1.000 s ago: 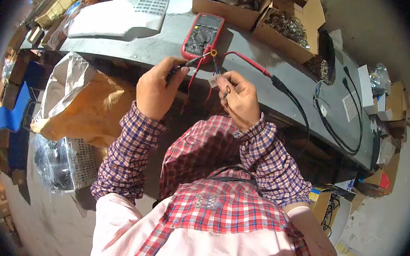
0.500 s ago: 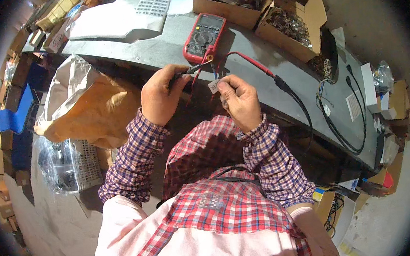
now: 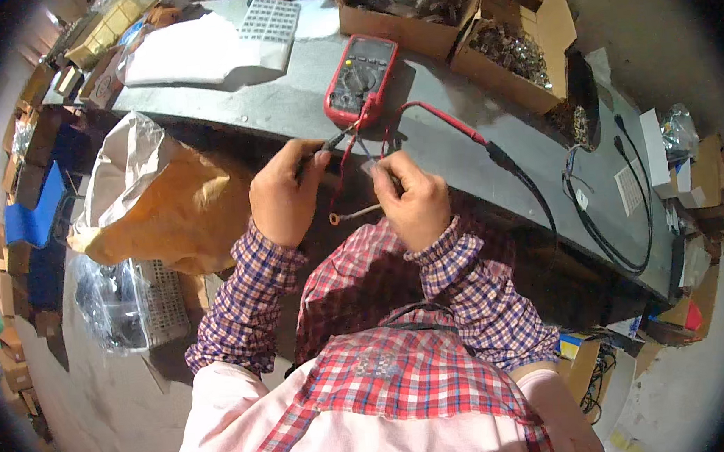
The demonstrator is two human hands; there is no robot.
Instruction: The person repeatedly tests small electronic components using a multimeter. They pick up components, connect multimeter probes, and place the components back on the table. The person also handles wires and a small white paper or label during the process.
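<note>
A black test probe (image 3: 338, 139) is pinched in my left hand (image 3: 286, 196), its tip pointing right, just below the multimeter. My right hand (image 3: 418, 198) is closed on thin wires (image 3: 364, 148) with a small pale tag, mostly covered by the fingers. A copper ring terminal (image 3: 334, 218) on a short lead sticks out leftward below that hand, apart from the probe tip. The red multimeter (image 3: 359, 80) lies at the bench edge; its display is too small to read. Right of it rests a red probe (image 3: 452, 121) joined to a black cable.
On the grey bench (image 3: 284, 105) are a white sheet (image 3: 178, 52), a perforated tray (image 3: 269, 21) and a coiled black cable (image 3: 596, 233). Cardboard boxes (image 3: 498, 66) of metal parts stand at the back. An orange-lined sack (image 3: 186, 202) hangs open at left, above a white crate (image 3: 162, 305).
My right hand has drawn slightly down and left. A ring terminal near the probe tip before now shows lower, between my hands. The tag is more hidden.
</note>
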